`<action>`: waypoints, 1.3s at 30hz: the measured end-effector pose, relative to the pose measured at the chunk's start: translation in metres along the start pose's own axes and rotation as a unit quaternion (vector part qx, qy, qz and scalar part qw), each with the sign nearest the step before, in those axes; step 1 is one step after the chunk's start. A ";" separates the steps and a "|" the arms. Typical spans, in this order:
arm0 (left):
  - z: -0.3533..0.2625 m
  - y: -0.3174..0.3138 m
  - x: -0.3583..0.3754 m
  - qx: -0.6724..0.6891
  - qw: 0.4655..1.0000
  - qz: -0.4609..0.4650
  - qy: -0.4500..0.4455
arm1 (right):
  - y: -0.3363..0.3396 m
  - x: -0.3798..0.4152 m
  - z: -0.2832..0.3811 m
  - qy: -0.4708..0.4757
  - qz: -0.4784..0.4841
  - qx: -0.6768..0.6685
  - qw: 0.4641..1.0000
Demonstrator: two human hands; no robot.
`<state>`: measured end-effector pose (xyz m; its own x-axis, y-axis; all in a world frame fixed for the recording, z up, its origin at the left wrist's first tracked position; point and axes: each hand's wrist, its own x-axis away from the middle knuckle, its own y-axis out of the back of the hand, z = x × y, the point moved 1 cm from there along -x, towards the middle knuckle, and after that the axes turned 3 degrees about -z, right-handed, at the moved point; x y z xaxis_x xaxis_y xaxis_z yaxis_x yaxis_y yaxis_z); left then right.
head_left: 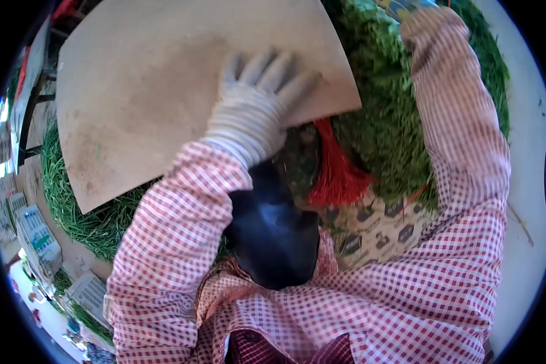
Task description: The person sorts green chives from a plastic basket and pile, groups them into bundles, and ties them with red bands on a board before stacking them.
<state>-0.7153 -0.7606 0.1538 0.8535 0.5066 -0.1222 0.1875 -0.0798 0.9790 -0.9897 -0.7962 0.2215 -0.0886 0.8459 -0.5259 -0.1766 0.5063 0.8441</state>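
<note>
My left hand (255, 106), in a striped white-and-grey glove, lies with its fingers spread on a large tan board (151, 91) near the board's front right edge. At the top right edge of the view is my right hand (406, 7), in a patterned blue and yellow glove; its fingers are cut off by the view. It is beside a thick heap of green leafy stems (382, 103). A bundle of red strings (337, 173) hangs between the board and the leaves, in front of me.
Long green stems (85, 200) lie under and beyond the board's left side. White crates (36, 236) stand at the lower left. Printed cardboard (376, 233) shows below the red strings. A dark rounded object (273, 236) is close to my lap.
</note>
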 end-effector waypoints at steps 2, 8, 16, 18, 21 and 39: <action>0.002 -0.003 0.002 -0.036 0.998 -0.051 -0.001 | 0.026 0.063 0.053 -0.028 -0.005 -0.081 0.996; 0.002 -0.001 -0.003 -0.068 0.995 -0.072 -0.025 | -0.022 0.417 0.112 -0.520 0.195 -0.138 0.820; 0.010 -0.010 -0.008 -0.059 0.991 -0.091 -0.076 | -0.060 0.603 0.181 -0.810 0.040 -0.356 0.464; 0.009 -0.011 -0.008 -0.055 0.991 -0.092 -0.083 | -0.092 0.615 0.177 -0.815 0.042 -0.371 0.444; 0.008 -0.011 -0.009 -0.055 0.989 -0.099 -0.093 | -0.115 0.590 0.177 -0.842 0.007 -0.394 0.369; 0.005 -0.018 -0.004 -0.077 0.996 -0.051 -0.018 | 0.002 0.585 0.194 -0.612 0.466 -0.068 0.635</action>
<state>-0.7195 -0.7651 0.1357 0.8514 0.4734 -0.2259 0.1998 0.1056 0.9741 -0.8514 -0.2680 -0.0641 0.5981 0.3057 0.7409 -0.6967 -0.2585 0.6691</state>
